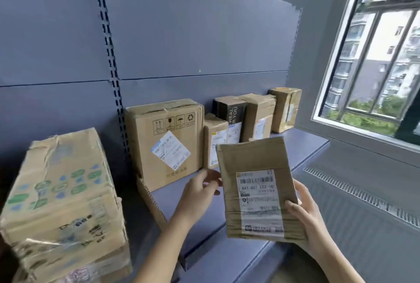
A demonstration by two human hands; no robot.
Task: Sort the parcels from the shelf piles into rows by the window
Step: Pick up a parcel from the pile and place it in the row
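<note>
A flat brown parcel (pixel 254 164) with a white barcode label is held upright over the blue shelf (pixel 302 146). My right hand (pixel 306 212) grips its lower right edge. My left hand (pixel 200 189) touches its left edge with fingers spread. Behind it a row of parcels stands against the back panel toward the window: a large carton (pixel 168 139), a small box (pixel 213 139), a black box (pixel 231 112), a taller brown box (pixel 259 117) and a taped box (pixel 285 108) nearest the window.
A stack of worn cartons (pixel 61 203) sits at the left on a lower pile. The window (pixel 375 55) is at the right, with a grey radiator cover (pixel 363 203) below it. The shelf's front edge runs by my wrists.
</note>
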